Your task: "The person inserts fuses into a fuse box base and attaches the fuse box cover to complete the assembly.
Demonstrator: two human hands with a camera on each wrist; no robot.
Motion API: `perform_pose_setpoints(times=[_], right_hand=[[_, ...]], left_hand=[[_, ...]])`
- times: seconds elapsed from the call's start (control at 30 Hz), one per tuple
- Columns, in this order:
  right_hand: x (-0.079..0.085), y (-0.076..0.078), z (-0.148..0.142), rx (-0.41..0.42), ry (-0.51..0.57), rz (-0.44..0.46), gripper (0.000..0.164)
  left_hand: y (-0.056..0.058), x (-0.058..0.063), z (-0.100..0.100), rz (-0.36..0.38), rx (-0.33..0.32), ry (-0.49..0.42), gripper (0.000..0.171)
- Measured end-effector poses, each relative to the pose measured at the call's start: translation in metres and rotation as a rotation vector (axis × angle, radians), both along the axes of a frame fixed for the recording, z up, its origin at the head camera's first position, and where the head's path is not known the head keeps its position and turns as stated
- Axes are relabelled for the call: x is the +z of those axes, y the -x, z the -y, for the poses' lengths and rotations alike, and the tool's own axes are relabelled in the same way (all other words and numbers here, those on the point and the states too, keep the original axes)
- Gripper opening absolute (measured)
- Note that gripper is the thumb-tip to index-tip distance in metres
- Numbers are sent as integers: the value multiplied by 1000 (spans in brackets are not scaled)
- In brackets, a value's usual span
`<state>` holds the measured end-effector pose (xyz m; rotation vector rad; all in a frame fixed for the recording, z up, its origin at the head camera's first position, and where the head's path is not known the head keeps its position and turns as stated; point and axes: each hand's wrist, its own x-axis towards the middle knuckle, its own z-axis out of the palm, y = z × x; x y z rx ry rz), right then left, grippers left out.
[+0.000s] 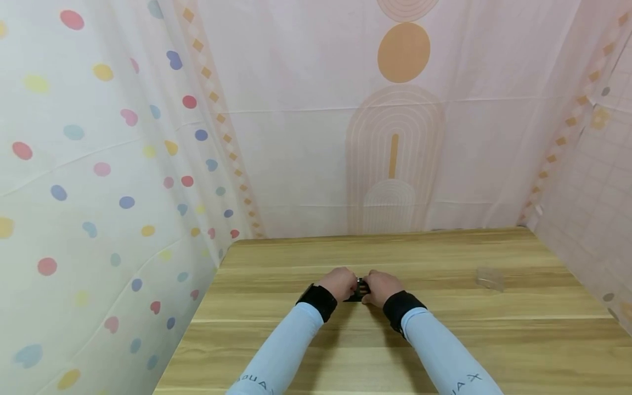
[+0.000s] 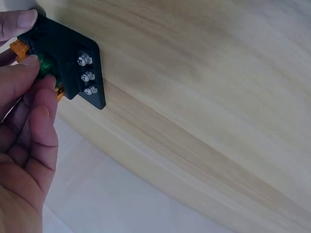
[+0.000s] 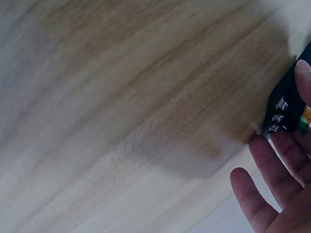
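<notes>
Both hands meet over the middle of the wooden table around a small black plate with a raised block (image 2: 73,58). Three silver screws (image 2: 87,76) stand in a row along one side of it. A green piece (image 2: 47,66) with orange parts (image 2: 20,49) sits at the block's other side, partly covered by fingers. My left hand (image 1: 339,283) pinches this green and orange piece between thumb and fingertips. With the thumb on its face and fingers at its edge, my right hand (image 1: 383,287) holds the black plate; the outer fingers are spread in the right wrist view.
A clear plastic piece (image 1: 490,278) lies on the wooden table (image 1: 276,258) to the right of the hands. Patterned curtains (image 1: 306,164) hang behind the table and along both sides.
</notes>
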<state>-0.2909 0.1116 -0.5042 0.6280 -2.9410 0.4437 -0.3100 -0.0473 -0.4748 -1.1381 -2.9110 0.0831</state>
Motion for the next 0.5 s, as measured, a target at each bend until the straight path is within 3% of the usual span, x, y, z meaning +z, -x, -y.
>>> perform_pose_setpoints(times=[0.5], right_hand=[[-1, 1, 1, 4, -17, -11, 30]], left_hand=[[-1, -2, -3, -50, 0, 23, 30]])
